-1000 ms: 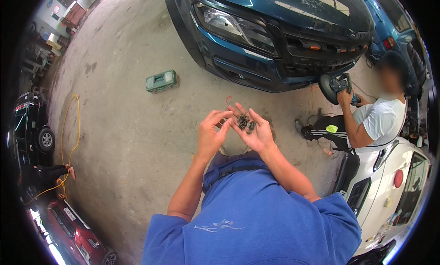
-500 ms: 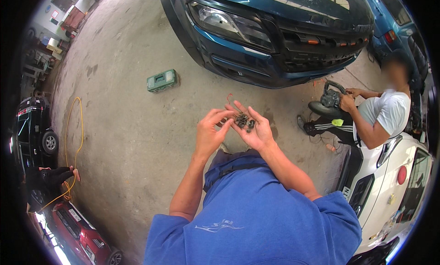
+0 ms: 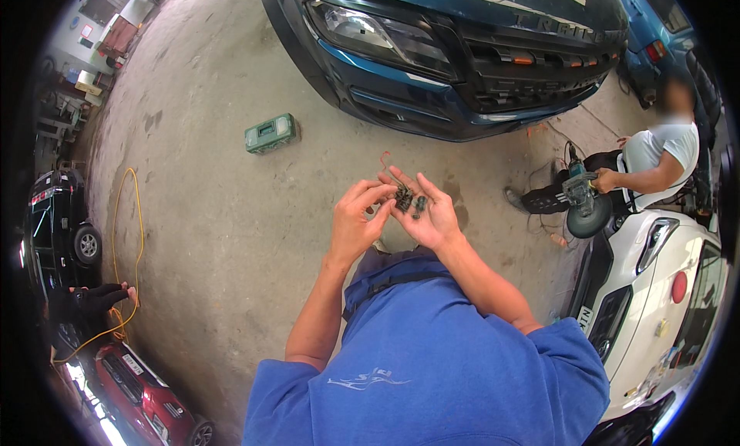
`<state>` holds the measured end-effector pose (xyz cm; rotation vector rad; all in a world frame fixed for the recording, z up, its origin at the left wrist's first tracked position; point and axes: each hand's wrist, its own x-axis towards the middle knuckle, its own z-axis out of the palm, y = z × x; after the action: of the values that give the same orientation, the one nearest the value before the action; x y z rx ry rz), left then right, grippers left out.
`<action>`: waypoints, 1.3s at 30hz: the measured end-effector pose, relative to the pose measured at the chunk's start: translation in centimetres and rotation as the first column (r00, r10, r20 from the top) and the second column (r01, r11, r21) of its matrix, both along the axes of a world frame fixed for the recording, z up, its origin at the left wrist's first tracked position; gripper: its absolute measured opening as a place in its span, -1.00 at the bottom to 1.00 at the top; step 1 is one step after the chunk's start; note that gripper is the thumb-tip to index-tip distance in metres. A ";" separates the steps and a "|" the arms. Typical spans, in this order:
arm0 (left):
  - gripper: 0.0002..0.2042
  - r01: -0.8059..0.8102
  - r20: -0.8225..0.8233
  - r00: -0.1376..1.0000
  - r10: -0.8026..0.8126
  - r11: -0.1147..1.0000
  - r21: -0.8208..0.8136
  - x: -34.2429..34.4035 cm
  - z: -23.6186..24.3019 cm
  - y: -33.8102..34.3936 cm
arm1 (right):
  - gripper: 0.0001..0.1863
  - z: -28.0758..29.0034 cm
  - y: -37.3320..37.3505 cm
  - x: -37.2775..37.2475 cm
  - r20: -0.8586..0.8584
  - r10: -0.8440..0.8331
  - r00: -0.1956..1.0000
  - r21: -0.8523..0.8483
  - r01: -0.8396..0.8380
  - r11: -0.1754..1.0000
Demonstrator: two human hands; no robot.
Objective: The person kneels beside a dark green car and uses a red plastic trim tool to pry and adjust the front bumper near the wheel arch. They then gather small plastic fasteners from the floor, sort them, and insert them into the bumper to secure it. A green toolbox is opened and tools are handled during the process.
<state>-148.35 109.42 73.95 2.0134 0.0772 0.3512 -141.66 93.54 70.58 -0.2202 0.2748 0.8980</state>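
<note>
Concrete floor point(image 3: 216, 238) spreads around the green case point(image 3: 270, 134), with a blue car point(image 3: 385, 107) to its right. Nearer us than the case and to its right, our right hand point(image 3: 433, 218) lies palm up, grip spread wide under small dark parts point(image 3: 404, 198). Our left hand point(image 3: 358, 218) has thumb and fingertips close together at them; we cannot tell whether that grip pinches one.
</note>
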 end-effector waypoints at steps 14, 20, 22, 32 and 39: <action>-0.82 0.070 -0.055 0.997 -0.061 0.983 0.172 0.8 0.4 -0.2 | -0.37 0.3 0.2 -0.4 0.020 0.054 0.998 -0.083 -0.052 0.995; -0.89 0.042 -0.216 0.975 -0.050 0.998 -0.041 1.0 0.2 -0.2 | -0.36 -0.1 0.4 -1.0 -0.023 0.062 0.998 -0.102 -0.064 0.993; -0.90 0.007 -0.238 0.970 -0.045 0.988 -0.155 1.0 -0.1 -0.1 | -0.36 -0.2 0.4 -1.0 -0.035 0.063 0.997 -0.088 -0.066 0.994; -0.86 0.052 -0.051 0.980 -0.193 0.494 -0.868 0.8 -0.2 1.9 | -0.29 0.4 -0.1 -0.5 -0.021 0.004 1.000 0.014 -0.003 1.000; -0.79 0.022 -0.248 0.937 -0.244 0.752 -0.658 1.1 1.5 0.5 | -0.26 -0.1 -0.3 0.1 0.029 0.031 0.999 0.125 -0.034 0.992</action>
<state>-147.25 109.92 75.47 1.3449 0.2241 -0.1065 -141.60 93.26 70.46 -0.1210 0.1891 0.9406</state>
